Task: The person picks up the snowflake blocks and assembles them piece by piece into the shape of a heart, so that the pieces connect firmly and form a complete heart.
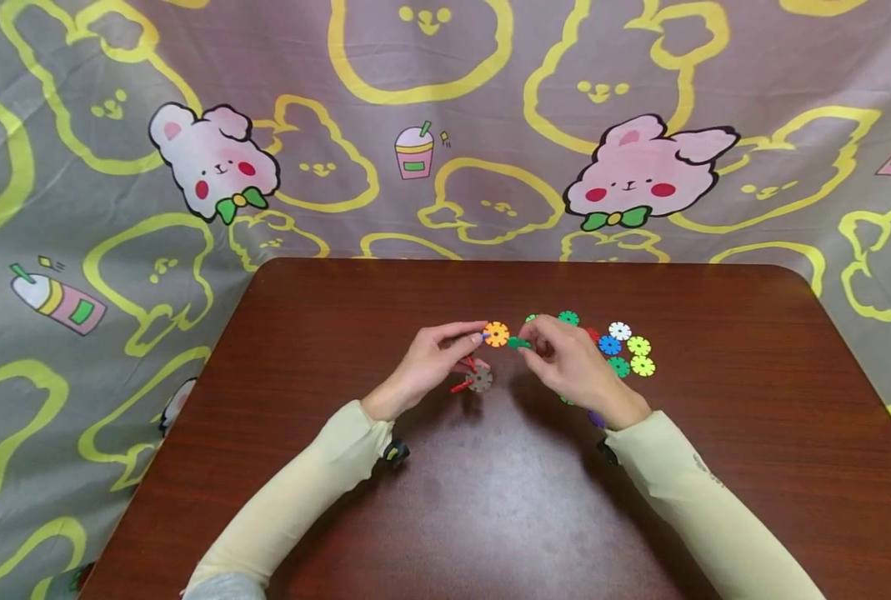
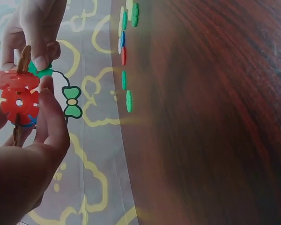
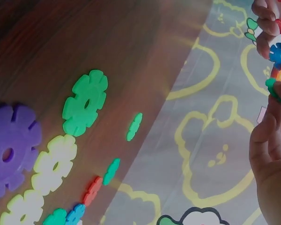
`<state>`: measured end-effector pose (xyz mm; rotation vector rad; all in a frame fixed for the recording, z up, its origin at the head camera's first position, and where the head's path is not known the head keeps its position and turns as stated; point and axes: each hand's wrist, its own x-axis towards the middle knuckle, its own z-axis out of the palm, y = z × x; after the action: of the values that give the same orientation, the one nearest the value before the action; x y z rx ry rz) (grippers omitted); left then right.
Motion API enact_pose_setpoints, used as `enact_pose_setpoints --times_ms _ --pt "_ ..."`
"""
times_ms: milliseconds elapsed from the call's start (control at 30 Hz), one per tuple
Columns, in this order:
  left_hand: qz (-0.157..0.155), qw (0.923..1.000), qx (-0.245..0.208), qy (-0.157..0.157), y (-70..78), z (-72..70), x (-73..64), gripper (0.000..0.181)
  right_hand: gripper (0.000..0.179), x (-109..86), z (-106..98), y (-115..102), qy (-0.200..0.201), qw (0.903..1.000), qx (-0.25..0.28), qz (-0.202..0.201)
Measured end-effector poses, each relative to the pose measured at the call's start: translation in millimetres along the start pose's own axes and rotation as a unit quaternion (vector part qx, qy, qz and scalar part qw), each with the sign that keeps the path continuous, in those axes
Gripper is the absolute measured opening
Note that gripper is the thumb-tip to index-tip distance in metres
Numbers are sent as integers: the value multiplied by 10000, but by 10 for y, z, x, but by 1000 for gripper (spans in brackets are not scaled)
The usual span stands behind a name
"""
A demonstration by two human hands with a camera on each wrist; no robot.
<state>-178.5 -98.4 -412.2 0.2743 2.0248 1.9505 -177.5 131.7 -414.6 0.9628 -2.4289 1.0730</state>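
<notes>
Pale yellow left sleeve (image 1: 302, 492) and right sleeve (image 1: 715, 508) nearest camera, at 8 and 4 o'clock, reading the clock from orange disc (image 1: 496, 334) in head view. Dark device (image 1: 396, 452) at left cuff. With left hand (image 1: 426, 367), between 8 and 9 o'clock, fingers bent in against thumb, gripping joined disc piece (image 2: 15, 80) above desk (image 1: 445, 517). In that piece: orange disc, blue disc (image 3: 277, 55) next to it by left thumb, two red discs (image 2: 28, 107), grey-brown disc (image 1: 479, 379) between 6 and 7 o'clock. With right hand (image 1: 576, 358), between 3 and 4 o'clock, pinching green disc (image 1: 518, 342) by thumb and fingers, nearly closed. Green disc touching or just beside orange disc, at 3 o'clock; can't tell if slotted in. Past right hand, around 3 o'clock, loose on desk: white disc (image 1: 619, 332), loose blue disc (image 1: 609, 345), two yellow-green discs (image 1: 643, 367), loose green discs (image 1: 568, 318), loose red disc (image 1: 592, 334) partly behind hand. Purple disc (image 3: 25, 140) toward 4 o'clock, mostly hidden under right wrist in head view. Patterned curtain (image 1: 415, 225) at 12 o'clock, beyond desk's far edge, printed with rabbit heads, yellow outlines, drink cups.
</notes>
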Motion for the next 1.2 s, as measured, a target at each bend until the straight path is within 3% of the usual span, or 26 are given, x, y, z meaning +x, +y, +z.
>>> enact_pose_setpoints --times_ms 900,1200 --pt "103 9995 245 161 -16 15 -6 35 19 -1 88 39 255 9993 -57 -284" --pt "329 9983 449 158 -5 14 -1 34 15 -1 98 16 516 9976 -118 -452"
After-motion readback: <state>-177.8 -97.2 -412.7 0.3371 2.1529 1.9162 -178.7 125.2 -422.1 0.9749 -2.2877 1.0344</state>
